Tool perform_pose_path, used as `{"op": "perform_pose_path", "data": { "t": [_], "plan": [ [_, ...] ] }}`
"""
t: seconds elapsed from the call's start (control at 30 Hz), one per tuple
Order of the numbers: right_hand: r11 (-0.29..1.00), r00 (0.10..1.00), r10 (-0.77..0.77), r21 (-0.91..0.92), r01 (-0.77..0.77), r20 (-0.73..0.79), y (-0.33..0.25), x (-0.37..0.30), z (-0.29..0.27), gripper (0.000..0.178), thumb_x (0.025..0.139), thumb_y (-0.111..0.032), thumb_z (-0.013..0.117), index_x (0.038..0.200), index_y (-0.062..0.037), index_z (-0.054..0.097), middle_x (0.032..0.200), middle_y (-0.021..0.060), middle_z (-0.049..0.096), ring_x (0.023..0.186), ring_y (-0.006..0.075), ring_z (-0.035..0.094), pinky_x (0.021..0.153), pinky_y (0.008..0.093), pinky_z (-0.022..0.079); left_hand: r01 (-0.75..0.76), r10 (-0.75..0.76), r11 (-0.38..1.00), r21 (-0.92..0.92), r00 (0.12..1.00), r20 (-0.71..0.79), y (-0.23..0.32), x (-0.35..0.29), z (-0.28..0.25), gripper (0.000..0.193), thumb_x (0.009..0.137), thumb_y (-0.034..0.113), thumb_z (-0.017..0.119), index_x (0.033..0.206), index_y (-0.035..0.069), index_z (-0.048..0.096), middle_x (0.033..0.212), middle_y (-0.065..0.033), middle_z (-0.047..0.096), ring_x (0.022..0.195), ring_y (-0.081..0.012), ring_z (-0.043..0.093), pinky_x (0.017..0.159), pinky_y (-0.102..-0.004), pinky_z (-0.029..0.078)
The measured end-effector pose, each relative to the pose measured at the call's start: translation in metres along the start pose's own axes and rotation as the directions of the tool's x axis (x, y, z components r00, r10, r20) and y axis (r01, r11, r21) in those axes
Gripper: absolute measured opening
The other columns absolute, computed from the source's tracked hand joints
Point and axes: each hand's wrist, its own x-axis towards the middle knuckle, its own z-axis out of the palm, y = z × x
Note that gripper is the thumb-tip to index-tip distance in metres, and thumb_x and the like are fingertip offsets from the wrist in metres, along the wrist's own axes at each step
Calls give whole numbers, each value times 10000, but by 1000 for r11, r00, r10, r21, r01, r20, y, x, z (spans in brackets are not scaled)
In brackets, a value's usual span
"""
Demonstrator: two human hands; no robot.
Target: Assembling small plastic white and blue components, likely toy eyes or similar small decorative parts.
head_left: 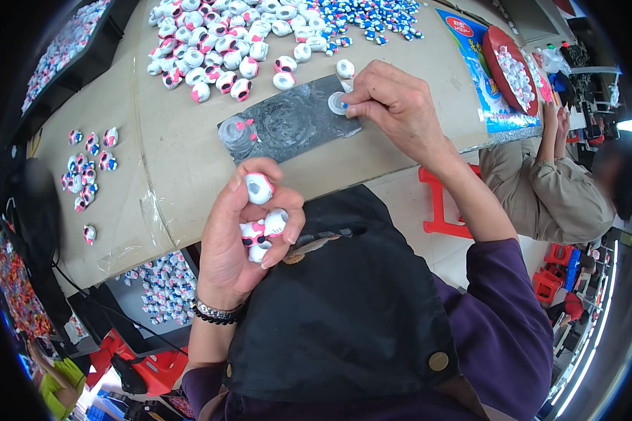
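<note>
A black apron [337, 309] fills the foreground as I watch from afar: the left hand [226, 256] curls around several white toy heads [258, 189], one raised at its fingertips. Up and to the right, the right hand [402, 105] brings thumb and forefinger nearly together at a clear cup [336, 104]; I cannot tell what they grip. Between them, the dark slab [316, 125] slants lengthwise, its cup end nearer the right hand.

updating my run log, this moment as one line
left hand: holding white pieces | right hand: at clear dish | dish: at end of grey slab
</note>
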Motion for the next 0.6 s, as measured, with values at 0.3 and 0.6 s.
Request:
{"op": "perform_pose_path", "data": {
  "t": [0.3, 0.6],
  "plan": [
    [999, 997, -25, -25, 23, -71, 0, -4, 6, 102, 730, 30, 714, 814, 33, 657, 792, 77, 596, 704, 167, 604, 592, 272, 465, -15, 15, 1000, -5, 999, 30, -6, 21, 8, 469, 972, 319, 533, 1293, -19, 480, 757, -63, 548, 680, -130, 524, 404, -183, 361],
    [445, 864, 504, 859, -253, -7, -31, -3, 3, 62, 879, -40, 656, 893, 18, 638, 792, 43, 636, 592, 46, 523, 466, 199, 403, -90, 89, 978, 190, 996, 14, -13, 36, 15, 424, 975, 267, 544, 1302, 3, 486, 789, -65, 572, 663, -83, 529, 421, -173, 372]
  ]
}}
